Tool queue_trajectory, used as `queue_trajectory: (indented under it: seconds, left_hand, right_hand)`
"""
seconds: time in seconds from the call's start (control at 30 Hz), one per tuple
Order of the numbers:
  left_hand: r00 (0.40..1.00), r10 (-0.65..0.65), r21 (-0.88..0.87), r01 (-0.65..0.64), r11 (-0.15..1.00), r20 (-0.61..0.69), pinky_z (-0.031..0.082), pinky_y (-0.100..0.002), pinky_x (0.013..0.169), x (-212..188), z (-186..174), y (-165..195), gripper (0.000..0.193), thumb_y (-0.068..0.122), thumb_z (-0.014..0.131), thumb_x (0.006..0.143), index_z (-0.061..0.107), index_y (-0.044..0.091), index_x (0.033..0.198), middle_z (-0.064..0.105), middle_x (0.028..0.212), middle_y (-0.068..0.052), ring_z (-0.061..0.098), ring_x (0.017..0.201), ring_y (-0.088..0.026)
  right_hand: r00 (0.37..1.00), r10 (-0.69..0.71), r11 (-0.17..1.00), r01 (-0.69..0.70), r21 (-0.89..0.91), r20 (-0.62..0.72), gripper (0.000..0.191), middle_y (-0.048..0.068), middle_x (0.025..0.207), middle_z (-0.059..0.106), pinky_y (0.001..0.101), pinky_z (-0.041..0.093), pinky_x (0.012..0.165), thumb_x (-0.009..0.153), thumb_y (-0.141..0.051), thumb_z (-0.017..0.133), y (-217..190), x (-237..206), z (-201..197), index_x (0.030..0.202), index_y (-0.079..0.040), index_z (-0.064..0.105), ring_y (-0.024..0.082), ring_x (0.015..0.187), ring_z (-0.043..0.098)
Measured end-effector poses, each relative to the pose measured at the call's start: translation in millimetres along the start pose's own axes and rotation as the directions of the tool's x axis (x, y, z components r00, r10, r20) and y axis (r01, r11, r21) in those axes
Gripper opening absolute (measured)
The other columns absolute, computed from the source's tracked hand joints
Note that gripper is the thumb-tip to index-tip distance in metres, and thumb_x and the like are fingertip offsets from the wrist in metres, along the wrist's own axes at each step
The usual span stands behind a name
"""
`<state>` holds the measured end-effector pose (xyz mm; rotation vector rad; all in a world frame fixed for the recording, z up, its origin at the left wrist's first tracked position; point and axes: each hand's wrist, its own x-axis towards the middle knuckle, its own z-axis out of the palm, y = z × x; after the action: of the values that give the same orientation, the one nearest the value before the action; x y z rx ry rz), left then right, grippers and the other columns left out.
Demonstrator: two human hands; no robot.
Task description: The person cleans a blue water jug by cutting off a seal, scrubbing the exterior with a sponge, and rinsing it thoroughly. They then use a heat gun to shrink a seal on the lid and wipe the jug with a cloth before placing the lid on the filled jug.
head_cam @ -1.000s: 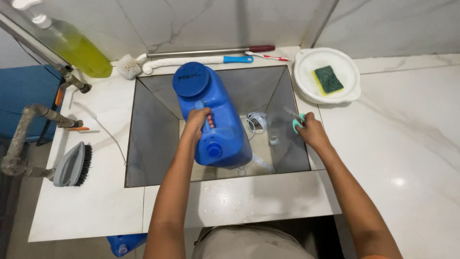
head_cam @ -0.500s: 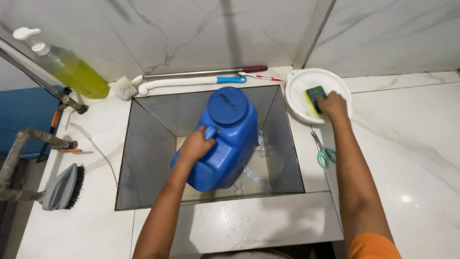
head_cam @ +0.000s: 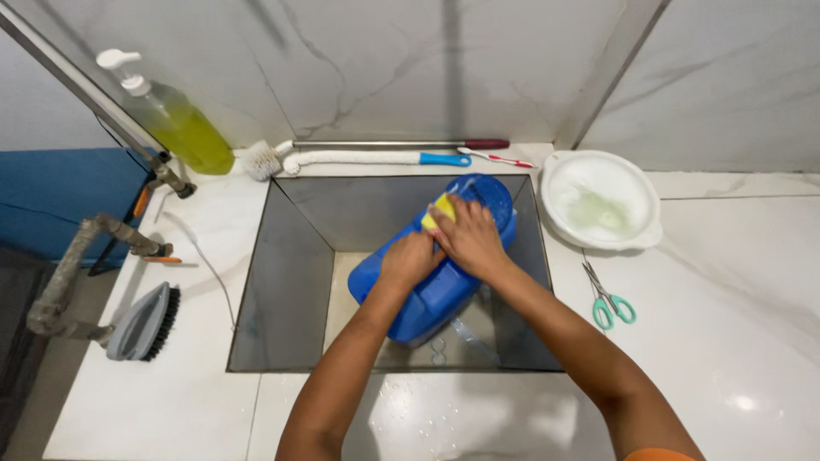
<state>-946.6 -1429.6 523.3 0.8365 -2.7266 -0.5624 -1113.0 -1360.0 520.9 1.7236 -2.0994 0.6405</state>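
One scrub brush (head_cam: 147, 322), one soap bottle (head_cam: 175, 119), then one blue jug (head_cam: 436, 273) tilted in the sink (head_cam: 282, 282): left hand (head_cam: 410, 260) clasps it, right hand (head_cam: 468, 235) presses seemingly one yellow sponge (head_cam: 439, 210). One white bowl (head_cam: 602, 201), one pair of scissors (head_cam: 608, 299).

Left hand (head_cam: 412, 259) grips the blue jug (head_cam: 436, 273), tilted over the square sink (head_cam: 282, 282). Right hand (head_cam: 468, 235) presses a yellow sponge (head_cam: 439, 210) against the jug's upper end. White bowl (head_cam: 602, 201) just right of the sink, green scissors (head_cam: 608, 299) below it. Long bottle brush (head_cam: 359, 159) along the back edge, soap bottle (head_cam: 175, 119) far left, scrub brush (head_cam: 147, 323) left on the counter.
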Motion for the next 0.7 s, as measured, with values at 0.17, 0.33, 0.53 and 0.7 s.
queue_trajectory:
  seconds: [0.17, 0.33, 0.53, 0.7]
  left_hand:
    - [0.999, 0.018, -0.012, -0.018, 1.000, 0.051, 0.057, -0.054, 0.072, -9.3, -5.6, -9.9, 0.051, 0.050, 0.068, 0.091, 0.070, 0.000, 0.095, 0.072, 0.082, -0.026, 0.071, 0.077, -0.044]
    - [0.994, 0.105, -0.047, -0.103, 0.994, 0.024, 0.058, -0.052, 0.072, -18.8, -11.7, -20.9, 0.051, 0.052, 0.068, 0.089, 0.073, 0.002, 0.086, 0.072, 0.083, -0.024, 0.071, 0.077, -0.042]
    - [0.979, 0.184, -0.053, -0.180, 0.982, 0.092, 0.058, -0.052, 0.068, -24.2, -20.9, -40.0, 0.055, 0.054, 0.067, 0.087, 0.071, -0.001, 0.088, 0.072, 0.078, -0.024, 0.072, 0.072, -0.041]
    - [0.984, 0.153, -0.089, -0.145, 0.985, 0.087, 0.056, -0.054, 0.067, -35.6, -27.1, -70.9, 0.056, 0.055, 0.061, 0.094, 0.066, -0.001, 0.096, 0.071, 0.077, -0.026, 0.070, 0.072, -0.043]
  right_hand:
    - [0.958, 0.273, 0.957, -0.279, -0.074, -0.084, 0.034, 0.018, 0.129, 0.066, 0.0528, 0.048, 0.093, 0.105, -0.036, 0.061, 32.1, 30.7, 4.7, 0.124, -0.009, 0.072, 0.039, 0.110, 0.060]
    - [0.924, 0.155, 0.984, -0.111, -0.142, 0.349, 0.025, 0.009, 0.111, 0.075, 0.0540, 0.046, 0.094, 0.089, -0.032, 0.063, 17.7, 60.4, -0.4, 0.099, -0.014, 0.079, 0.033, 0.109, 0.063]
    - [0.895, -0.049, 0.992, 0.096, -0.084, 0.444, 0.038, 0.017, 0.100, 0.074, 0.0497, 0.048, 0.092, 0.075, -0.044, 0.071, -18.1, 54.3, 22.1, 0.093, -0.012, 0.080, 0.035, 0.104, 0.066]
    - [0.724, 0.314, 0.884, -0.459, 0.089, 0.613, 0.039, 0.016, 0.106, 0.074, 0.0463, 0.052, 0.095, 0.095, -0.042, 0.057, 62.6, 59.8, 36.4, 0.107, -0.010, 0.077, 0.033, 0.102, 0.069]
